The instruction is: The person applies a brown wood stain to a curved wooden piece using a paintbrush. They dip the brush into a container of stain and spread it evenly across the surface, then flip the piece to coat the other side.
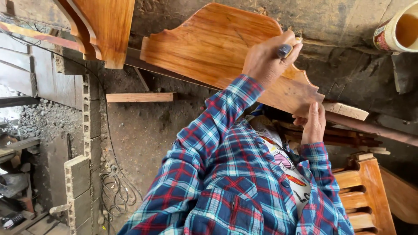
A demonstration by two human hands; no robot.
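A glossy orange-brown wooden panel (209, 45) with a scalloped edge lies tilted across the upper middle of the view. My left hand (266, 58) is closed around a dark grey brush handle (285, 51) at the panel's right edge; the bristles are hidden. My right hand (312, 124) grips the panel's lower right corner, fingers stretched along the edge. Both arms wear a blue and red plaid shirt sleeve (209, 135).
A second varnished wooden piece (104, 28) hangs at the top left. An open can of amber liquid (398, 30) is at the top right. A slatted wooden frame (363, 196) stands at the lower right. Concrete blocks (78, 180), loose cables (115, 196) and a wood strip (139, 97) lie on the dirt floor.
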